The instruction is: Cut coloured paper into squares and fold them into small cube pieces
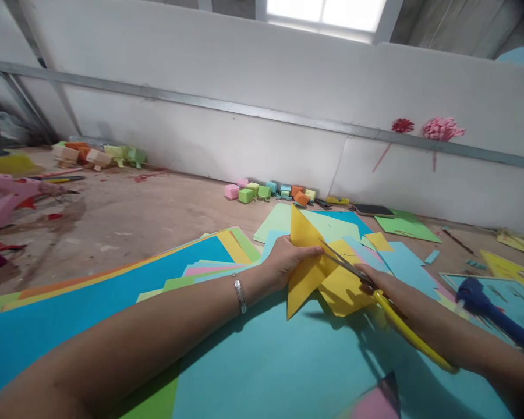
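Note:
My left hand (284,261), with a silvery bracelet on the wrist, pinches a folded sheet of yellow paper (304,285), its thumb lying on the near face. My right hand (382,285) is closed around scissors (402,326) with yellow handles. The blades point left and meet the yellow paper beside my left thumb; whether they are parted is hard to make out. Below them, more yellow paper pieces (347,294) lie on a large light-blue sheet (253,361).
Stacked coloured sheets (113,302) spread to the left. A pink glue gun (9,198) lies at far left, a dark-blue tool (484,302) at right. Small paper cubes (264,191) and a phone (372,210) sit near the white wall (201,139). Paper flowers (443,129) hang at a metal rail.

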`<control>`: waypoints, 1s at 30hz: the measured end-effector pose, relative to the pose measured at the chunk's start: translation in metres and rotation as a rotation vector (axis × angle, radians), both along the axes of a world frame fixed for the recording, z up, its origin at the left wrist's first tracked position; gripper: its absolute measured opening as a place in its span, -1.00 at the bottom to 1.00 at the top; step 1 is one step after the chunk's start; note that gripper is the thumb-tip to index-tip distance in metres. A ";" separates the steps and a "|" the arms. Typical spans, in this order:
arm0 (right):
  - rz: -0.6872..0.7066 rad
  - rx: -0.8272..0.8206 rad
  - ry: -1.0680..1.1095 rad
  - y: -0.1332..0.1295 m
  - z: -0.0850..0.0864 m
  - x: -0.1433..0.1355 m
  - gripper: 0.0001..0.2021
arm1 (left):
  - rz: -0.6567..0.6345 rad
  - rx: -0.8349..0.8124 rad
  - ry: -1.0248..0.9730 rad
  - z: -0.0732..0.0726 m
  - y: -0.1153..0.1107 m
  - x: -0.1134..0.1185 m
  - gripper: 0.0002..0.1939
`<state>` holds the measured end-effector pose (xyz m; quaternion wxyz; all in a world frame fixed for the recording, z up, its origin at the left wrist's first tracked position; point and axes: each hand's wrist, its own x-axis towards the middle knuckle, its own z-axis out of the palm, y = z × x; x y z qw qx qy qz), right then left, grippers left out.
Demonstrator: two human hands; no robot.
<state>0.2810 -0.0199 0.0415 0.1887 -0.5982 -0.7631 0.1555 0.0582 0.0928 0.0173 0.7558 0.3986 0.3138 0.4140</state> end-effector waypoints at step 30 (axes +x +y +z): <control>-0.129 -0.094 0.019 -0.004 0.017 -0.039 -0.57 | -0.162 0.057 -0.023 0.007 -0.020 0.004 -0.62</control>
